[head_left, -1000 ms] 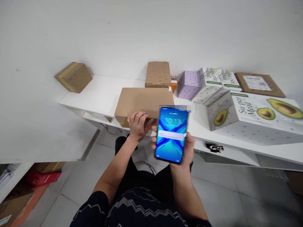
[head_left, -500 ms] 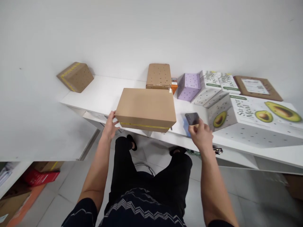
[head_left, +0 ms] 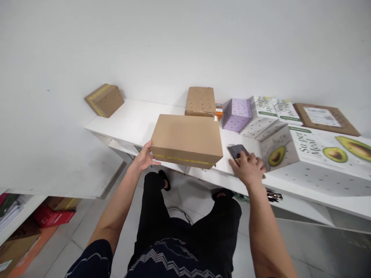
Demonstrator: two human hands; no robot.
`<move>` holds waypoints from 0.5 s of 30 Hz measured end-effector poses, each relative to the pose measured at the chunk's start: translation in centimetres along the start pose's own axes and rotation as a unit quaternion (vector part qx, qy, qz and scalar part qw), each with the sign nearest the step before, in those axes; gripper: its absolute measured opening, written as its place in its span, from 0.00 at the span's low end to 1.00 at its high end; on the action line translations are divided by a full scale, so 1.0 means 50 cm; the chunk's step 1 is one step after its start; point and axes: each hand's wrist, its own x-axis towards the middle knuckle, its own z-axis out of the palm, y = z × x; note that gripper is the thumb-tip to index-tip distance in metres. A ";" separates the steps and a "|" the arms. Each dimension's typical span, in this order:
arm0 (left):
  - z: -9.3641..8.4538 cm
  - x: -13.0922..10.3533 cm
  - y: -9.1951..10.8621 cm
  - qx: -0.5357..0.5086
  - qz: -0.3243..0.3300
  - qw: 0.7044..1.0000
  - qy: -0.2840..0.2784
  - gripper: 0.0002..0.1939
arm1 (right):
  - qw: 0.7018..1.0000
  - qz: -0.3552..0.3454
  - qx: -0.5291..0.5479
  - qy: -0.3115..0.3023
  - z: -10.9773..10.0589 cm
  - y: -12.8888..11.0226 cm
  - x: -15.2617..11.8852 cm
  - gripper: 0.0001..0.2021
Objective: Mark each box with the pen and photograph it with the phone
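A plain brown cardboard box (head_left: 187, 133) with yellow tape along its front side sits at the front edge of the white shelf. My left hand (head_left: 144, 157) is at its front left corner, fingertips touching the side and the fingers spread apart. To the right of the box, a dark smartphone (head_left: 237, 150) lies back up on the shelf. My right hand (head_left: 248, 168) is over its near end with the fingers curled around it, hiding that part. A tan edge shows by my right fingers; I cannot make out what it belongs to.
Behind stand a dotted brown box (head_left: 200, 99), a lilac box (head_left: 237, 114) and white meal boxes (head_left: 262, 116). A big avocado-printed box (head_left: 327, 162) is at the right, near a labelled parcel (head_left: 326, 119). Far left, a taped box (head_left: 107, 101) leans on the wall.
My right hand has lowered the phone from a tilted position onto the shelf. My left hand stays at the box corner, its fingers shifted slightly. The whole view has moved a little.
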 end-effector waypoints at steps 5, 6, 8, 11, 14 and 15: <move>-0.012 -0.041 -0.004 -0.109 0.010 0.993 0.033 0.30 | 0.994 -0.001 0.047 0.094 0.023 0.009 -0.006 0.29; -0.024 -0.053 -0.004 -0.139 0.005 0.989 0.041 0.30 | 0.992 -0.001 0.058 0.109 0.027 0.016 -0.005 0.29; -0.048 -0.075 -0.003 -0.187 0.001 0.980 0.063 0.29 | 0.989 -0.003 0.078 0.127 0.031 0.029 -0.003 0.28; -0.060 -0.088 -0.001 -0.209 0.017 0.973 0.096 0.29 | 0.980 -0.020 0.121 0.156 0.017 0.023 -0.001 0.29; -0.029 -0.069 -0.003 -0.182 0.032 0.977 0.108 0.30 | 0.948 -0.084 0.230 0.204 -0.030 -0.038 -0.003 0.28; -0.012 -0.058 -0.004 -0.165 0.039 0.979 0.113 0.32 | 0.931 -0.119 0.282 0.198 -0.052 -0.069 -0.005 0.28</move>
